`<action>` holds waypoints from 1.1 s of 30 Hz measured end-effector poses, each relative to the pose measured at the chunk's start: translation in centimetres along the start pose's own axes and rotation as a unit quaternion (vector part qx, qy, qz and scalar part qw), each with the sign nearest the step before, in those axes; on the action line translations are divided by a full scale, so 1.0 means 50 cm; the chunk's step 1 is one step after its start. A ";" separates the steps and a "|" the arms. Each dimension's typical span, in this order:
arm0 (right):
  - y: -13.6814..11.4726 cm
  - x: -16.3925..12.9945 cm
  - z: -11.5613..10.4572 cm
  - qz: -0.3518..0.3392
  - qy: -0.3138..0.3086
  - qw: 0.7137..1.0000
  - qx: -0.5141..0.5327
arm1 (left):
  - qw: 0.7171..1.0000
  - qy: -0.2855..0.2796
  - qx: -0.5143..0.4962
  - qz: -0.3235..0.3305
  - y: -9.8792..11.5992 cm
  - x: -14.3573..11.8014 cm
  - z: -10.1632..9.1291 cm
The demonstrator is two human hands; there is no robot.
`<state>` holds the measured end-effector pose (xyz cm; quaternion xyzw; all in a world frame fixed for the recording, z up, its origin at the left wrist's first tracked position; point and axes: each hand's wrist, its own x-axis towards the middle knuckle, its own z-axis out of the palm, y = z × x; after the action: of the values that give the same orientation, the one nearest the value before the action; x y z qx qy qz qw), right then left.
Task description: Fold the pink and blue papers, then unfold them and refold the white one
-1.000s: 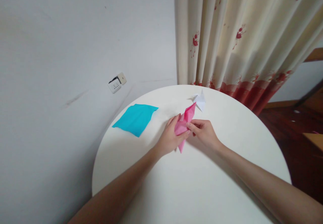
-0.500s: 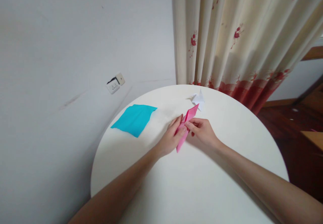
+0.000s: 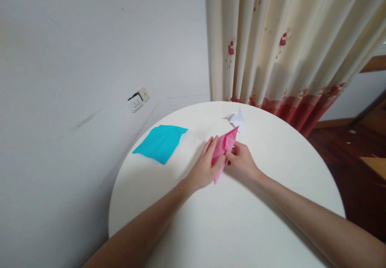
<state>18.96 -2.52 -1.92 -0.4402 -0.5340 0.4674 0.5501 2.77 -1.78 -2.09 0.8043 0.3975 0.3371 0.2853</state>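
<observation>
Your left hand and right hand meet at mid-table, both arms stretched forward, each pinching the folded pink paper between thumb and fingers. The creased, pointed sheet stands tilted on the smooth white round table, near a small white folded figure and a flat turquoise sheet.

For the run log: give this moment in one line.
left hand: holds pink paper | right hand: pinches it | table: blue sheet, white figure

Both forearms bare; no sleeves, rings or watch.
</observation>
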 end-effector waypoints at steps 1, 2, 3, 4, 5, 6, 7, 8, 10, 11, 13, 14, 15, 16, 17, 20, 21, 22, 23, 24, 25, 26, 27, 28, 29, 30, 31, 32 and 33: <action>0.000 0.000 0.000 -0.006 -0.007 1.000 0.001 | 1.000 -0.004 0.000 -0.001 0.001 0.000 0.000; 0.000 -0.001 -0.001 -0.012 -0.012 1.000 -0.003 | 1.000 -0.006 -0.001 -0.003 0.003 0.000 0.000; 0.000 -0.001 -0.002 -0.017 -0.016 1.000 -0.009 | 1.000 -0.007 -0.003 -0.005 0.006 0.000 -0.001; -0.001 -0.001 -0.002 -0.023 -0.015 0.999 -0.020 | 1.000 -0.007 -0.004 -0.006 0.010 -0.001 -0.002; -0.001 -0.002 -0.002 -0.028 -0.012 0.999 -0.032 | 1.000 -0.008 -0.005 -0.005 0.015 -0.001 -0.003; -0.001 -0.003 -0.002 -0.033 -0.007 0.998 -0.045 | 1.000 -0.007 -0.004 -0.004 0.020 -0.001 -0.003; -0.002 -0.005 -0.002 -0.039 -0.004 0.997 -0.059 | 1.000 -0.004 -0.004 -0.005 0.025 -0.002 -0.003; -0.003 -0.006 -0.002 -0.046 -0.002 0.996 -0.074 | 1.000 0.000 -0.006 -0.006 0.030 -0.002 -0.003; -0.006 -0.011 0.000 -0.059 -0.002 0.992 -0.109 | 1.000 0.017 -0.019 -0.016 0.036 0.000 -0.001; -0.009 -0.013 0.000 -0.063 -0.005 0.990 -0.128 | 0.999 0.027 -0.027 -0.023 0.037 0.001 -0.001; -0.014 -0.017 0.000 -0.068 -0.002 0.983 -0.168 | 0.997 0.046 -0.042 -0.038 0.037 0.005 0.000; -0.016 -0.019 0.000 -0.070 0.003 0.980 -0.187 | 0.996 0.055 -0.047 -0.046 0.036 0.007 0.000; -0.017 -0.020 0.000 -0.072 0.008 0.976 -0.204 | 0.995 0.064 -0.052 -0.055 0.035 0.009 -0.001; -0.017 -0.020 0.000 -0.071 0.014 0.973 -0.218 | 0.994 0.071 -0.058 -0.063 0.034 0.010 -0.001; -0.017 -0.020 -0.001 -0.069 0.022 0.971 -0.230 | 0.992 0.077 -0.067 -0.071 0.033 0.011 -0.001; -0.011 -0.017 0.001 -0.053 0.044 0.967 -0.245 | 0.988 0.075 -0.107 -0.088 0.030 0.011 0.001; -0.009 -0.015 0.001 -0.046 0.052 0.966 -0.248 | 0.986 0.069 -0.122 -0.090 0.029 0.010 0.002; -0.007 -0.014 0.001 -0.041 0.061 0.965 -0.253 | 0.985 0.063 -0.134 -0.090 0.028 0.009 0.004; -0.005 -0.012 0.000 -0.036 0.069 0.962 -0.260 | 0.984 0.061 -0.142 -0.087 0.026 0.008 0.005; -0.004 -0.010 -0.001 -0.033 0.076 0.960 -0.268 | 0.984 0.064 -0.145 -0.083 0.024 0.008 0.007; -0.003 -0.009 -0.003 -0.032 0.082 0.958 -0.274 | 0.984 0.070 -0.146 -0.079 0.022 0.008 0.008; -0.003 -0.008 -0.006 -0.034 0.086 0.956 -0.278 | 0.983 0.079 -0.148 -0.078 0.020 0.009 0.009; -0.002 -0.006 -0.009 -0.037 0.089 0.956 -0.277 | 0.981 0.090 -0.152 -0.080 0.018 0.010 0.009; -0.002 -0.005 -0.012 -0.040 0.090 0.956 -0.274 | 0.978 0.101 -0.160 -0.085 0.016 0.012 0.009; -0.001 -0.003 -0.015 -0.044 0.092 0.957 -0.270 | 0.975 0.108 -0.173 -0.091 0.015 0.014 0.009; 0.001 -0.001 -0.018 -0.046 0.094 0.958 -0.266 | 0.971 0.113 -0.188 -0.098 0.015 0.017 0.008; 0.002 0.000 -0.021 -0.048 0.095 0.960 -0.261 | 0.966 0.117 -0.204 -0.105 0.014 0.020 0.007; 0.004 0.002 -0.023 -0.049 0.095 0.961 -0.255 | 0.962 0.120 -0.219 -0.112 0.015 0.022 0.006; 0.005 0.004 -0.025 -0.051 0.094 0.962 -0.250 | 0.958 0.121 -0.232 -0.121 0.015 0.024 0.005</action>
<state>20.20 -2.27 -2.21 -0.5774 -0.6016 0.2471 0.4935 3.82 -1.20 -1.32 0.6154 0.4339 0.4778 0.4525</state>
